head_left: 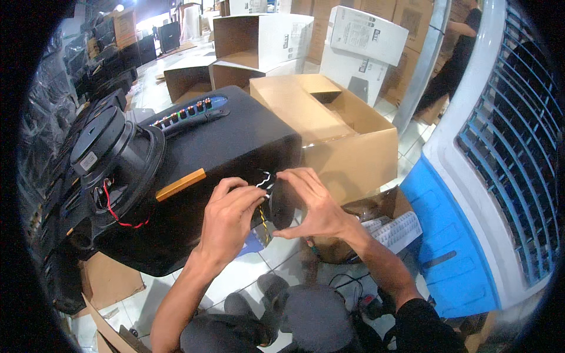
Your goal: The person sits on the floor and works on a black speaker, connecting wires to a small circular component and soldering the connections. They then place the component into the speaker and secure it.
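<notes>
Between my hands is a round black part (283, 206) that looks like a small speaker, seen nearly edge-on. My right hand (321, 206) grips it by the rim, thumb below and fingers above. With fingers pinched together, my left hand (226, 220) holds a wire end against its back; the exact contact is hidden. A yellow-and-black wire (264, 222) hangs below the fingertips, and a white wire (264, 179) curls above them. Just behind stands a large black speaker cabinet (235, 138). On it rest a big speaker driver (112, 159) with red wires and an orange bar (181, 184).
An open brown carton (347, 159) stands beyond the cabinet, with white boxes (285, 44) farther back. At right is a blue-and-white air cooler (453, 247). A white perforated tray (394, 232) lies in a carton near my right forearm. Another person's dark sleeve (450, 65) shows behind a post.
</notes>
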